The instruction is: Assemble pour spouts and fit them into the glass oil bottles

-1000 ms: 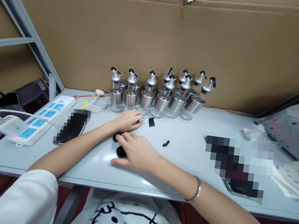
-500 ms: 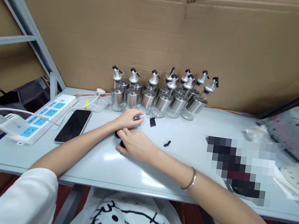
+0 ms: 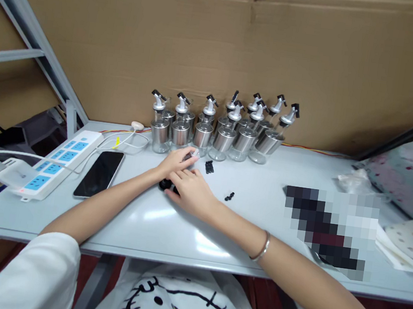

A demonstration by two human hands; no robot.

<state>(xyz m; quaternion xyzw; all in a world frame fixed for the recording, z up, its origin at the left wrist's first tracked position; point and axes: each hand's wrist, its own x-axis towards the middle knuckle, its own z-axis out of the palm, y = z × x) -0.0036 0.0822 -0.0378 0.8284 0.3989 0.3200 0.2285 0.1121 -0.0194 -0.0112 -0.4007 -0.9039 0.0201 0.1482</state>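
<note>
My left hand [image 3: 174,163] is closed around a small silver-grey pourer piece [image 3: 196,152], whose pale end shows past the fingertips. Close against it, my right hand [image 3: 194,191] has its fingers bent together; anything inside them is hidden. Under and beside the right hand lie round black parts [image 3: 165,184], partly covered by it. Beyond the fingers is a little group of black lever pieces [image 3: 209,167]. A few tiny black pieces [image 3: 229,196] sit farther right on the table.
Several glass bottles with steel sleeves [image 3: 202,135], many topped with pourers, stand along the cardboard wall [image 3: 130,38]. To the left are a phone [image 3: 99,174] and a power strip [image 3: 60,163] with a white cable. A plastic bag [image 3: 355,182] lies at right, near a blurred-out item.
My right hand has shifted up from the round black parts to meet my left hand, uncovering more of them. The piece in my left hand has tilted slightly upward.
</note>
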